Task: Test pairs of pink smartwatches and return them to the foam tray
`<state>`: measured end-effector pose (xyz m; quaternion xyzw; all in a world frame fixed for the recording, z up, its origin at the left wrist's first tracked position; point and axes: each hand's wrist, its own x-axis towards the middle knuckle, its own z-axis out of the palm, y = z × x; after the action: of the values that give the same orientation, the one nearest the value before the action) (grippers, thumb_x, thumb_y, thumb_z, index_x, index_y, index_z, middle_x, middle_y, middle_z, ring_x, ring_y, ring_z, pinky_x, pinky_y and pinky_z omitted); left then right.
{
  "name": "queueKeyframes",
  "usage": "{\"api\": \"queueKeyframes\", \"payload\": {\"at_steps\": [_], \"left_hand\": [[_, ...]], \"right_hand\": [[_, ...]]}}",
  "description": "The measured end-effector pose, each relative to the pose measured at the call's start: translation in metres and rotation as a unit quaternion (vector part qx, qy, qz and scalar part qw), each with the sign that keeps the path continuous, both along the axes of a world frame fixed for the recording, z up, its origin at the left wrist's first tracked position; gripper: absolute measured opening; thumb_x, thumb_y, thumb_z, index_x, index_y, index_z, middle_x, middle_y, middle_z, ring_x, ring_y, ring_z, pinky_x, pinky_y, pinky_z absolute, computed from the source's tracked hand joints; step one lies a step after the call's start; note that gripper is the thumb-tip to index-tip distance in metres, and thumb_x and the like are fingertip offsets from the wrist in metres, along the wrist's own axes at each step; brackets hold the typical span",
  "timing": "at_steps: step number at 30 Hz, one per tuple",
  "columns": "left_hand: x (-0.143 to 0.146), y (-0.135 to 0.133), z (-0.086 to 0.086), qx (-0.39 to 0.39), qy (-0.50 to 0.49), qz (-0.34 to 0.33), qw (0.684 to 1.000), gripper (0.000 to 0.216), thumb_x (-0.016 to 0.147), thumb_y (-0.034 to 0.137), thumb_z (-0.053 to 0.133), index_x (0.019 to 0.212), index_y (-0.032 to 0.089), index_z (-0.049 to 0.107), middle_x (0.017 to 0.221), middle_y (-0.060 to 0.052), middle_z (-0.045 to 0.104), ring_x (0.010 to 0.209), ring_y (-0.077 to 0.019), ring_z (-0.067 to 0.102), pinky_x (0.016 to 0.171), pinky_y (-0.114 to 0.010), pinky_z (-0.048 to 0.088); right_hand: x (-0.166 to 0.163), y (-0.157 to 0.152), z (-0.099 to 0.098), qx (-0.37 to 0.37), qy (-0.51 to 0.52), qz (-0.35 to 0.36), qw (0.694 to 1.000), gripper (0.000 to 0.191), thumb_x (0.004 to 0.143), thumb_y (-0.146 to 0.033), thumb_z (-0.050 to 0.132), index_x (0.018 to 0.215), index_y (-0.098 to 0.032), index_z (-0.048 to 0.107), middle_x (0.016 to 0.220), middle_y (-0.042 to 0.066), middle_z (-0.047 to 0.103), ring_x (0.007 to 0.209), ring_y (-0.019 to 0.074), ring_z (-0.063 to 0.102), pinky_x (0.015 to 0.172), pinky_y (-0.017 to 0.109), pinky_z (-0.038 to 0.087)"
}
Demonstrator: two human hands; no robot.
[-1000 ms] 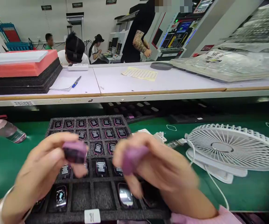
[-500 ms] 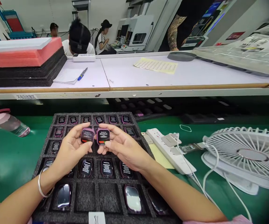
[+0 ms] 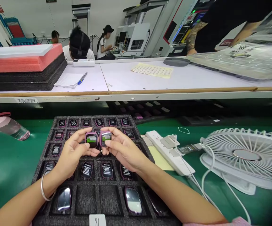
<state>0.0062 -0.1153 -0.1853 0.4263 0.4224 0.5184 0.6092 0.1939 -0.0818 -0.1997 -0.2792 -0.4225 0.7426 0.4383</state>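
My left hand [image 3: 73, 153] grips a pink smartwatch body [image 3: 91, 139] with its lit screen facing me. My right hand [image 3: 123, 149] holds a second pink smartwatch body [image 3: 106, 138] right beside it, the two nearly touching. Both screens show a green band. The hands hover above a black foam tray [image 3: 91, 196] whose pockets hold several more watch bodies, with some near pockets bare. A silver bangle [image 3: 44, 190] circles my left wrist.
A white power strip [image 3: 166, 150] and a white desk fan [image 3: 244, 157] with its cable lie to the right on the green mat. A pink-capped bottle [image 3: 7, 125] lies at the left. Behind is a white shelf with foam sheets [image 3: 20, 67]; other people work beyond it.
Both hands moved away from the camera and brought the two watch bodies together, screens up. The screens changed from black with a red band to showing a green band.
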Motion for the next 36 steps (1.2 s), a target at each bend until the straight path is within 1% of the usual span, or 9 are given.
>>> {"api": "queueKeyframes", "payload": {"at_steps": [4,9,14,20,25,29,31,33,36], "left_hand": [[0.001,0.001,0.000,-0.006,0.000,0.005,1.000,0.041,0.081,0.025,0.073,0.121,0.020,0.065,0.107,-0.006,0.073,0.071,-0.0210,0.078,0.070,-0.033,0.067],[0.003,0.001,0.000,-0.005,0.002,0.008,1.000,0.040,0.079,0.025,0.076,0.118,0.019,0.066,0.106,-0.005,0.074,0.068,-0.0201,0.078,0.067,-0.031,0.067],[0.001,0.003,0.000,-0.004,-0.003,0.007,1.000,0.038,0.078,0.025,0.076,0.115,0.019,0.068,0.108,-0.006,0.074,0.068,-0.0208,0.078,0.068,-0.033,0.067],[0.000,0.004,0.000,-0.009,-0.015,0.010,1.000,0.040,0.075,0.024,0.075,0.114,0.019,0.068,0.105,-0.005,0.074,0.068,-0.0222,0.078,0.067,-0.034,0.067],[0.001,0.005,-0.001,-0.011,-0.022,0.007,1.000,0.039,0.075,0.024,0.074,0.114,0.020,0.069,0.102,-0.003,0.074,0.068,-0.0213,0.078,0.067,-0.032,0.066],[0.000,0.006,0.001,-0.009,-0.028,0.001,1.000,0.038,0.076,0.023,0.073,0.114,0.020,0.069,0.103,-0.003,0.074,0.069,-0.0208,0.077,0.068,-0.032,0.065],[-0.003,0.009,0.006,-0.003,-0.030,-0.002,1.000,0.037,0.076,0.023,0.073,0.113,0.019,0.068,0.100,-0.004,0.074,0.069,-0.0208,0.077,0.067,-0.032,0.065],[-0.006,0.015,0.016,0.014,-0.027,-0.006,1.000,0.036,0.075,0.023,0.073,0.110,0.018,0.068,0.094,-0.004,0.074,0.068,-0.0206,0.077,0.067,-0.032,0.064],[-0.011,0.032,0.041,0.069,-0.012,-0.013,0.997,0.036,0.073,0.021,0.072,0.109,0.017,0.068,0.090,-0.003,0.073,0.067,-0.0192,0.076,0.067,-0.030,0.062]], "right_hand": [[-0.001,0.000,0.000,0.003,-0.002,-0.003,1.000,0.039,0.078,-0.027,0.083,0.110,-0.022,0.062,0.086,-0.003,0.066,0.061,0.0083,0.062,0.063,0.024,0.047],[-0.001,0.000,-0.002,0.006,-0.005,-0.005,1.000,0.040,0.078,-0.031,0.085,0.110,-0.022,0.062,0.084,-0.004,0.065,0.060,0.0087,0.061,0.061,0.025,0.047],[-0.002,0.001,-0.002,0.016,0.000,-0.003,1.000,0.035,0.078,-0.022,0.080,0.108,-0.022,0.062,0.085,-0.003,0.065,0.060,0.0090,0.060,0.061,0.026,0.048],[-0.002,0.000,0.001,0.006,0.004,0.001,1.000,0.041,0.071,-0.011,0.071,0.109,-0.023,0.062,0.090,-0.003,0.067,0.062,0.0088,0.063,0.065,0.026,0.049],[-0.003,0.000,-0.002,0.000,0.007,0.003,1.000,0.043,0.069,-0.010,0.069,0.109,-0.022,0.063,0.086,-0.003,0.067,0.062,0.0097,0.063,0.067,0.026,0.049],[-0.003,0.003,-0.003,-0.002,0.014,0.004,1.000,0.040,0.074,-0.016,0.075,0.111,-0.022,0.063,0.085,-0.002,0.067,0.062,0.0107,0.062,0.065,0.026,0.049],[-0.003,0.008,0.001,0.001,0.023,0.011,1.000,0.033,0.081,-0.030,0.077,0.110,-0.021,0.063,0.083,-0.001,0.067,0.061,0.0117,0.062,0.063,0.027,0.049],[-0.003,0.018,0.009,0.015,0.025,0.021,0.999,0.033,0.087,-0.045,0.074,0.107,-0.020,0.064,0.083,0.001,0.068,0.061,0.0130,0.062,0.061,0.028,0.050],[-0.004,0.041,0.032,0.071,0.008,0.030,0.997,0.034,0.088,-0.049,0.073,0.104,-0.020,0.064,0.087,0.004,0.071,0.061,0.0141,0.064,0.059,0.029,0.051]]}}
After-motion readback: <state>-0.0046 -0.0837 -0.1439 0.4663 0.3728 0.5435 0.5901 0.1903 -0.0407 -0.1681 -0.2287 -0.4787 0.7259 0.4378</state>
